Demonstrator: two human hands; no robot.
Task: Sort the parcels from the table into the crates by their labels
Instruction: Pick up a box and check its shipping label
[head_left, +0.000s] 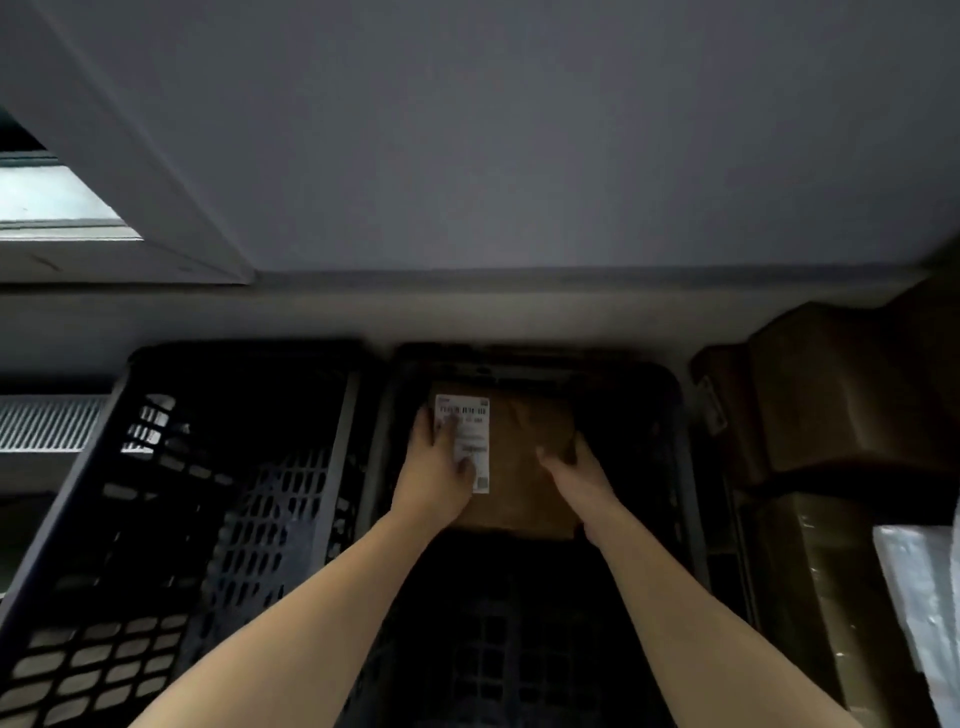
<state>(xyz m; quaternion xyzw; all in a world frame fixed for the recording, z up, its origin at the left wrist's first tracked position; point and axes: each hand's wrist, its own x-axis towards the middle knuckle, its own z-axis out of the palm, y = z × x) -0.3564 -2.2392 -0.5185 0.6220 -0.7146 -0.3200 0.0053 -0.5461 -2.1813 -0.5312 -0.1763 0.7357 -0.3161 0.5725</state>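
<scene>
fingers (445, 434) seemingly round parcel (524, 467) edges

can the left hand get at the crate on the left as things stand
Probably yes, once free: the left hand grips the parcel, but the left crate stands open right beside it, with nothing between.

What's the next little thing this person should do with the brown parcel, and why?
Probably lower the brown parcel the rest of the way and let go. The left hand and right hand grip its edges, and it already lies within the rim of the dark crate, label up. Whether it touches the bottom is too dark to tell.
</scene>
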